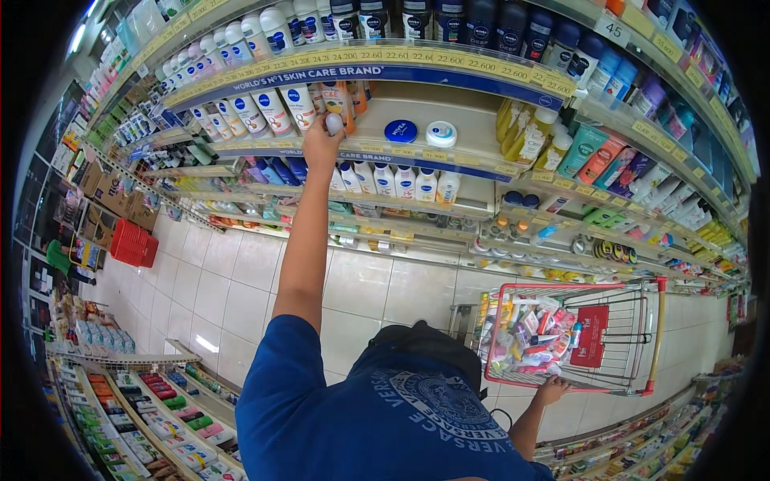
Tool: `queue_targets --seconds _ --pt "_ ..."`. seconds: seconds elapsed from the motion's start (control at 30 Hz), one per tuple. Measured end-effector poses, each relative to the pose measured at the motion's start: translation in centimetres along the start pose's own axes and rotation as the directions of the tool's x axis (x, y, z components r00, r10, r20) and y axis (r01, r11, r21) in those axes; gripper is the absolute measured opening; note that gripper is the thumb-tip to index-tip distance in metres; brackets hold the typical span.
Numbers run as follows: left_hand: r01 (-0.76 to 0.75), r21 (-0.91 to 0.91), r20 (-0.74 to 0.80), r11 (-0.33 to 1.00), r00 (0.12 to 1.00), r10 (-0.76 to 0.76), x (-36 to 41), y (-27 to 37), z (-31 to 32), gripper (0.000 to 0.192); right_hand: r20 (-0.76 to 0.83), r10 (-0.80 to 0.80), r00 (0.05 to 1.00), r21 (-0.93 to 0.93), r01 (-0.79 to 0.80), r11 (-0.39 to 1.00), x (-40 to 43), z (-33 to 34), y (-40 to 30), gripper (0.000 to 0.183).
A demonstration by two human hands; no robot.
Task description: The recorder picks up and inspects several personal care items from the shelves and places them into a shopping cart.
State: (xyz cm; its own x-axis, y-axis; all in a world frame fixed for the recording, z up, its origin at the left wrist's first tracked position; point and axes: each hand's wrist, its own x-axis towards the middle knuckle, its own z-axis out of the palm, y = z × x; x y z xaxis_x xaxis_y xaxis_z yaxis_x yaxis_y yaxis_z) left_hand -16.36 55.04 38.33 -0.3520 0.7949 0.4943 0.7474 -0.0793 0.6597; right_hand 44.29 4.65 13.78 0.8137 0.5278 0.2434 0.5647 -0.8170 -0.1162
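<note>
My left hand [323, 141] reaches up to the middle shelf, its fingers closed around a small item with a pale rounded end [334, 124]. Most of that item is hidden in my grip. Right behind it stands an orange Nivea bottle [337, 96], and white Nivea tubes [272, 113] line up to its left. To the right sit a flat blue cream tin [400, 131] and a white cream jar [441, 134]. Low on my right side, my right hand [552, 389] grips the near red rail of a shopping cart [499, 337].
Packed goods [532, 337] fill one end of the cart. Roll-on deodorants [277, 30] line the shelf above, lotion bottles [406, 182] the one below. Red shopping baskets [133, 243] are stacked at the left on the tiled floor [355, 300]. Another stocked shelf [162, 415] stands behind me.
</note>
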Motion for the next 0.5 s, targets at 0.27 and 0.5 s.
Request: queue_targets --seconds 0.27,0.5 --pt "-0.007 -0.029 -0.031 1.000 1.000 0.006 -0.9 1.0 -1.5 0.050 -0.030 -0.041 0.999 0.022 0.041 0.999 0.3 0.9 0.5 0.036" --pt "-0.196 -0.143 -0.217 0.970 0.963 0.162 -13.3 -2.0 -0.8 0.034 -0.165 0.097 0.981 -0.023 -0.103 0.994 -0.1 0.0 -1.3 0.045"
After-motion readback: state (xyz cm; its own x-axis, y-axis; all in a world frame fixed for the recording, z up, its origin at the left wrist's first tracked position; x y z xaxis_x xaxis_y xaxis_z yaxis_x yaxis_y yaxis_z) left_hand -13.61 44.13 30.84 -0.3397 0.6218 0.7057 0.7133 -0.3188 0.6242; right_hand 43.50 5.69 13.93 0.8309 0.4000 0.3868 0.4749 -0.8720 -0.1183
